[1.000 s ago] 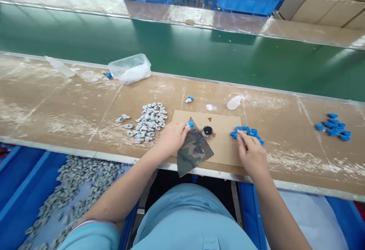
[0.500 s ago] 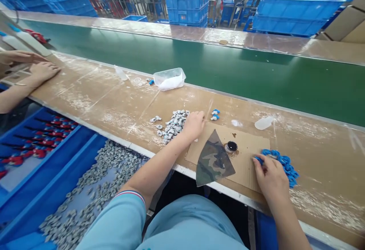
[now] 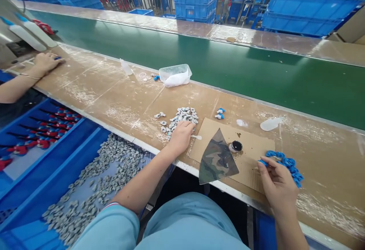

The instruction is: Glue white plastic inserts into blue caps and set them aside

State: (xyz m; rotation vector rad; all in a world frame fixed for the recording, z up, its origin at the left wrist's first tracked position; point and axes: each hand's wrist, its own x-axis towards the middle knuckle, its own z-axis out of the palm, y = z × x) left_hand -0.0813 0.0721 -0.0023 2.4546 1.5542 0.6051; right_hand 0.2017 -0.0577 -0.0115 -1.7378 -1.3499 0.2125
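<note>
My left hand (image 3: 182,136) reaches down onto the front right of a pile of small grey parts (image 3: 186,114). Its fingers are bent together, and their tips are hidden. A small whitish flat piece (image 3: 196,137) lies just right of that hand. My right hand (image 3: 281,179) pinches a small blue part (image 3: 264,162) between thumb and fingers, beside a heap of similar blue parts (image 3: 290,163). Between my hands, a camouflage-patterned sheet (image 3: 216,160) lies partly on a cardboard piece (image 3: 253,143). A small round pot of dark liquid (image 3: 236,146) stands on the cardboard.
Two blue-and-grey pieces (image 3: 219,113), a translucent bottle (image 3: 270,124) and a clear tub (image 3: 175,76) stand or lie farther back. Beyond runs a green conveyor belt (image 3: 228,60). A blue bin (image 3: 94,189) of grey parts sits lower left. Another person's hand (image 3: 47,63) works far left.
My left hand has moved left and toward me, onto the grey pile, and the whitish piece shows beside it. My right hand has lifted slightly from the blue heap with the blue part.
</note>
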